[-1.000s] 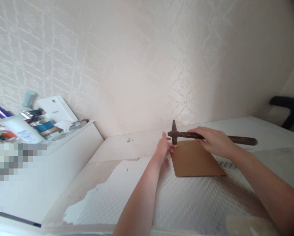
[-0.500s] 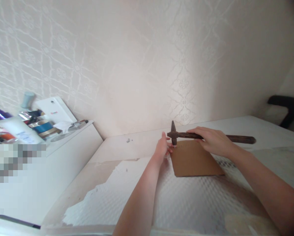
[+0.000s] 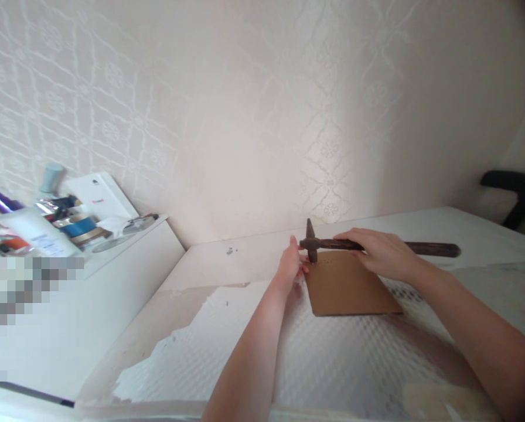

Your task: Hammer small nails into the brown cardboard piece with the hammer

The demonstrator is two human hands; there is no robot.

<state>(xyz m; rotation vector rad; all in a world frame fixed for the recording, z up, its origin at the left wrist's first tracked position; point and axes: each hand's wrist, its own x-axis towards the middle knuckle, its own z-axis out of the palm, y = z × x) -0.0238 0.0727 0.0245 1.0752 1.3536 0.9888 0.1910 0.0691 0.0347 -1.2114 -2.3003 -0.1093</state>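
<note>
Pale patterned wallpaper behind, white bench (image 3: 245, 258) below, its near part covered by a dimpled white sheet (image 3: 333, 357) with ragged edges. Lying flat on that sheet, near the far edge: a brown cardboard piece (image 3: 348, 287). Right hand (image 3: 379, 252) clamped around a dark hammer (image 3: 328, 243), well up the handle toward the head, with the handle's end sticking out to the right. Hammer head poised just over the far left corner of the cardboard. Left hand (image 3: 291, 264) at that same corner, fingertips pinched together right under the hammer head, presumably on a small nail, too tiny to make out.

Faint row of dots along the far edge of the cardboard, perhaps holes or nails already put in; most of the piece otherwise unmarked, so probably early going.

Off to the left, a cluttered white shelf (image 3: 126, 246) with bottles and tins, partly blurred out. Dark chair arm (image 3: 515, 184) cut off at the right edge.
</note>
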